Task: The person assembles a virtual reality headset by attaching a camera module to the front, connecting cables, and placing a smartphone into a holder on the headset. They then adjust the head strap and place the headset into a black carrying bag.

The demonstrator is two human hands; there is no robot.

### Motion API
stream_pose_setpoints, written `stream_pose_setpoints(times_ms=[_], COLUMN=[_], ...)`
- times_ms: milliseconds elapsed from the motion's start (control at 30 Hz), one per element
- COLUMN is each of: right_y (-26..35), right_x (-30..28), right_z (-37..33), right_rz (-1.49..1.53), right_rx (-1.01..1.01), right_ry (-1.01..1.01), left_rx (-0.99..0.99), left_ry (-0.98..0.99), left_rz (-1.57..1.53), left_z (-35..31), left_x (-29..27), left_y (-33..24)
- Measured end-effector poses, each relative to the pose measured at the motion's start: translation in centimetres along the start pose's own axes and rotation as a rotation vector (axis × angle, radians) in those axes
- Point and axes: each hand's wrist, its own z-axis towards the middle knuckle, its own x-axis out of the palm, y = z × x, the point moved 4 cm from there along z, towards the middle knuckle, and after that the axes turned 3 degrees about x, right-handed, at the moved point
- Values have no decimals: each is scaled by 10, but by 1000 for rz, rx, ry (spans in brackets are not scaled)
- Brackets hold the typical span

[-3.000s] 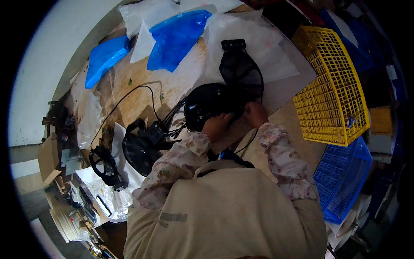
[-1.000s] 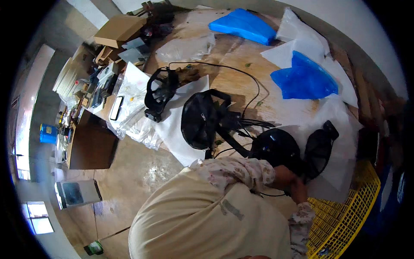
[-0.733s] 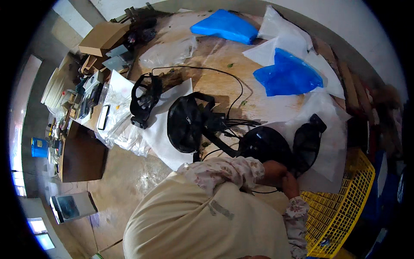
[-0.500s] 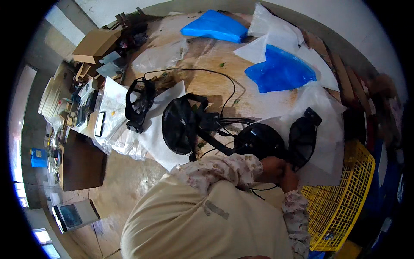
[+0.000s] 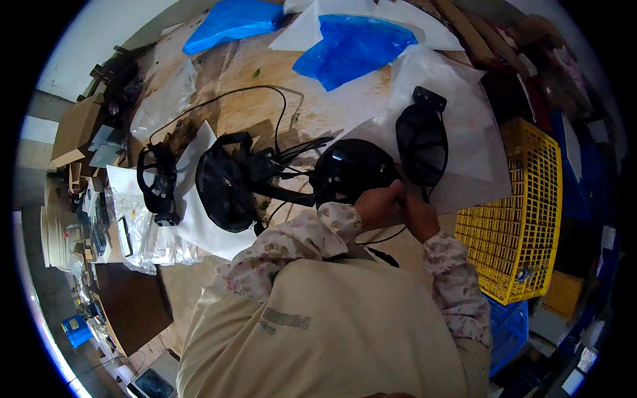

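My left hand (image 5: 378, 207) and my right hand (image 5: 421, 219) meet at the table's near edge, fingers closed and pinched together. Whatever lies between them is too small and dark to make out. Just beyond my left hand is a black rounded pouch (image 5: 355, 166). A black mesh headband with a small camera-like block (image 5: 423, 142) lies past my right hand, and a thin dark strap or cord runs from it toward my fingers. Further left are a black zippered waist bag (image 5: 225, 189), black cables (image 5: 298, 152) and another black head strap (image 5: 158, 182).
A yellow plastic basket (image 5: 524, 212) stands right of the table, above a blue crate (image 5: 509, 335). Blue plastic sheeting (image 5: 358, 50) and a blue wrapped bundle (image 5: 232, 26) lie at the back. A phone (image 5: 125, 237) rests on clear plastic at left, near a cardboard box (image 5: 76, 129).
The whole view has shifted, so the table's things sit higher and further left. Both hands stay together beside the black pouch, still pinching.
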Motion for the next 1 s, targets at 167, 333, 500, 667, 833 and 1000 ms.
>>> stream_pose_setpoints(times_ms=[167,333,500,667,833,1000], right_y=[14,-40,-45,21,73,71], right_x=[-14,-16,-16,-24,5,-10], right_z=[0,-13,-28,-18,23,55], right_rz=[8,-64,-24,-109,-124,60], right_rx=[-17,77,178,-141,-205,-306], right_ry=[28,68,149,-104,-11,343], left_rx=[-21,-170,-329,-257,-135,-94], left_ry=[58,38,127,14,-79,-114], left_rz=[60,165,386,294,187,252], left_z=[-5,-31,-52,-50,-48,-32], left_x=[-8,-56,-63,-61,-64,-89], left_y=[-11,39,70,64,53,30])
